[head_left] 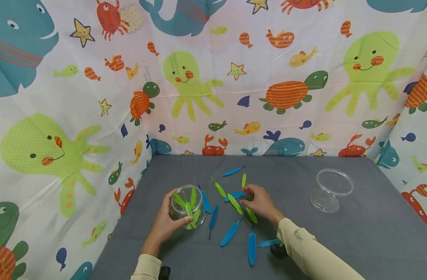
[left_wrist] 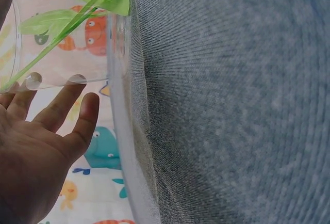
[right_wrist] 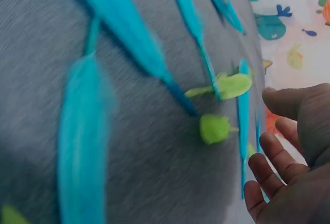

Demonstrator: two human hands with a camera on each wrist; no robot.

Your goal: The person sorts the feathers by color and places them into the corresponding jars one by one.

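A clear round jar with several green feathers inside stands at the left of the scattered feathers. My left hand holds the jar from its left side, thumb in front and fingers round the back; in the left wrist view the fingertips press against its clear wall. Above the loose feathers hovers my right hand, its fingertips near a blue feather and a green feather. The right wrist view shows its thumb and fingers apart, with nothing seen between them.
More blue feathers and green ones lie loose between and in front of the hands. A clear lid-like dish on a round base stands at the right. Sea-animal cloth hangs behind the grey tabletop.
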